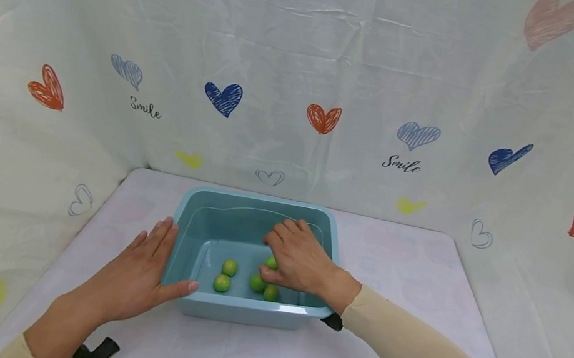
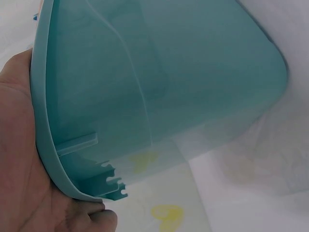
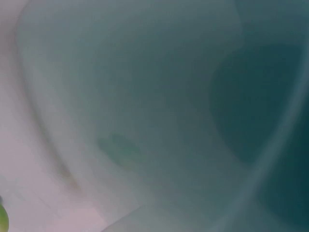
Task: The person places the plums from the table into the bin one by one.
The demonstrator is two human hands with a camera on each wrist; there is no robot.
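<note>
Five small green limes [image 1: 222, 283] show inside a blue plastic tub [image 1: 242, 313]. They look light, firm and apt to roll, best pinched round the middle. The right hand [image 1: 301, 264] curves by three, one showing between thumb and fingers; whether it is gripped cannot be told. The left hand [image 1: 134, 277], fingers straight, rests against the tub's left rim.

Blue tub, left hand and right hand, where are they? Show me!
Blue tub [image 1: 241, 314]: head view, front outer wall.
Left hand [image 1: 136, 280]: head view, back of the hand.
Right hand [image 1: 301, 264]: head view, back of the hand.
</note>
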